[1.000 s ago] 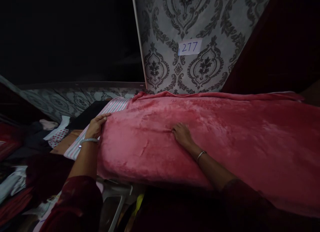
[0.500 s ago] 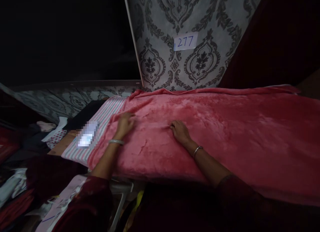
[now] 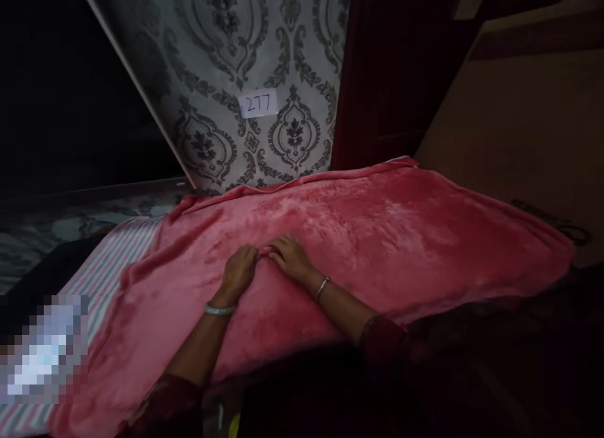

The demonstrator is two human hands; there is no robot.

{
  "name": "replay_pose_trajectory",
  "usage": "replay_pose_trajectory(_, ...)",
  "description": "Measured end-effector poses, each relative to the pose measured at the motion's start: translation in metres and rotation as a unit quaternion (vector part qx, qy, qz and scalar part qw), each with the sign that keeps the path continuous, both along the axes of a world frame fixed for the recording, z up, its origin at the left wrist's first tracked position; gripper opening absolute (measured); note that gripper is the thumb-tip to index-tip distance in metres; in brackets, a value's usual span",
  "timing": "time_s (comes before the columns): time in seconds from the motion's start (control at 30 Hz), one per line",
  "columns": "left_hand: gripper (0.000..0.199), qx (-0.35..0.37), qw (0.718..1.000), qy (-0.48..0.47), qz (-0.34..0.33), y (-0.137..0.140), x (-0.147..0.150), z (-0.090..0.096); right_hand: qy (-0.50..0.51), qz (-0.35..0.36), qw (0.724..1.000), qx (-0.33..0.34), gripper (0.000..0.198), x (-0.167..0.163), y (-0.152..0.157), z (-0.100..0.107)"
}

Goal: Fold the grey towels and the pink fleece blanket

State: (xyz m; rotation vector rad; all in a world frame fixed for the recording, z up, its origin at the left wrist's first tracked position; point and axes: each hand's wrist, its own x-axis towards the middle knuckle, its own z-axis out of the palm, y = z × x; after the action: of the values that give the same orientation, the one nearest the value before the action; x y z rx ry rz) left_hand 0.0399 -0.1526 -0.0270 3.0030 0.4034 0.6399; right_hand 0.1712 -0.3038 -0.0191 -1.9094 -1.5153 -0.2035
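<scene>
A pinkish-red plush blanket point(image 3: 377, 236) lies spread over a long surface, its pile streaked lighter and darker. My left hand point(image 3: 240, 271), a pale bangle at its wrist, pinches a small raised fold near the blanket's middle. Close beside it, my right hand point(image 3: 290, 257) grips the other end of that fold between thumb and fingers; a thin metal bracelet circles this wrist. Only a short piece of cloth shows between the two hands. At the left, a striped cloth point(image 3: 106, 268) in pink, grey and white sticks out from under the blanket.
A pixelated bright patch point(image 3: 44, 350) covers something on the striped cloth. Behind stand a large dark screen point(image 3: 85, 92) and a patterned wall with a paper point(image 3: 258, 103) reading 277. A dark red panel point(image 3: 377, 79) and a brown cardboard-like box point(image 3: 533, 129) rise at the right.
My hands have come closer together, and cloth is now pinched between them. The view has swung to the right, bringing in the blanket's right end and the brown box.
</scene>
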Motion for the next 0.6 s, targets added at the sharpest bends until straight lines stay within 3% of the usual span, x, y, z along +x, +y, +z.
replay_pose_trajectory(0.13, 0.020, 0.027, 0.999, -0.038, 0.024, 0.002, -0.002, 0.003, -0.002, -0.020, 1.000, -0.015, 0.018, 0.056, -0.034, -0.005)
replay_pose_trajectory(0.33, 0.022, 0.030, 0.995, -0.091, 0.009, 0.002, -0.002, 0.006, 0.034, -0.102, 0.994, -0.005, 0.032, 0.142, -0.111, -0.026)
replay_pose_trajectory(0.47, 0.027, 0.051, 0.985, -0.165, 0.014, 0.000, -0.004, 0.016, 0.033, -0.113, 0.993, 0.005, 0.054, 0.157, -0.136, -0.037)
replay_pose_trajectory(0.6, 0.024, 0.098, 0.963, -0.248, 0.039, 0.000, -0.007, 0.024, -0.016, -0.056, 0.998, 0.012, 0.073, 0.152, -0.129, -0.045)
